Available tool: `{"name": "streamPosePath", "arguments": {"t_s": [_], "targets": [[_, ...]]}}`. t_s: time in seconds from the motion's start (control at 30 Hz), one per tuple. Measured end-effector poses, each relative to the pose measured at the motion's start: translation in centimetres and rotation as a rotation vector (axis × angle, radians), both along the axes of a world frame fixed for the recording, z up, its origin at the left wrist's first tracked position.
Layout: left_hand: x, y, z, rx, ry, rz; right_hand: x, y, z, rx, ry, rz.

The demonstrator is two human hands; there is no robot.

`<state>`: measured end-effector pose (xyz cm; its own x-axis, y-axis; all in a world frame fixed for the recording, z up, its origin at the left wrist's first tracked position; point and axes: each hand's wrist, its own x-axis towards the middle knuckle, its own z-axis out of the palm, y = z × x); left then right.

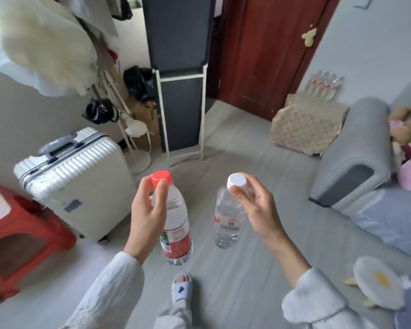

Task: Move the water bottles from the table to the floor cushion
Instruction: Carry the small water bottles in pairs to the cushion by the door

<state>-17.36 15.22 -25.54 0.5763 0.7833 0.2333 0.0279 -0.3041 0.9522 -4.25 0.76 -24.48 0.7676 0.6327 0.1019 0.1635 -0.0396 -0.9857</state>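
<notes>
Head view: grey plank floor (235, 276), pale walls, dark red door (266, 43) at the far side. Left hand (147, 210) pinches the neck of the red-capped bottle (176, 224) just under its cap; bottle hangs upright in the air above the floor. Right hand (254, 205) pinches the white-capped bottle (228, 222) at the cap; it hangs likewise, slightly tilted, beside the first and apart from it. White ribbed suitcase (78, 186) at left, red stool (24, 236) nearer the left edge. Dark folding screen (178, 74) on white legs at centre back. Grey sofa (356, 160) at right, patterned cushion (309, 127) on the floor behind it. One slippered foot (182, 293) below the bottles.
</notes>
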Motion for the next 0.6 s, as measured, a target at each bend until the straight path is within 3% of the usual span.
{"name": "streamPosePath", "arguments": {"t_s": [0.33, 0.6], "targets": [[24.1, 8.0, 0.5, 0.006, 0.019, -0.347, 18.9, 3.6, -0.2, -0.008, -0.004, -0.330], [42.1, 10.4, 0.5, -0.004, 0.028, -0.503, 33.7, 4.8, 0.5, 0.034, -0.026, -0.481]]}}
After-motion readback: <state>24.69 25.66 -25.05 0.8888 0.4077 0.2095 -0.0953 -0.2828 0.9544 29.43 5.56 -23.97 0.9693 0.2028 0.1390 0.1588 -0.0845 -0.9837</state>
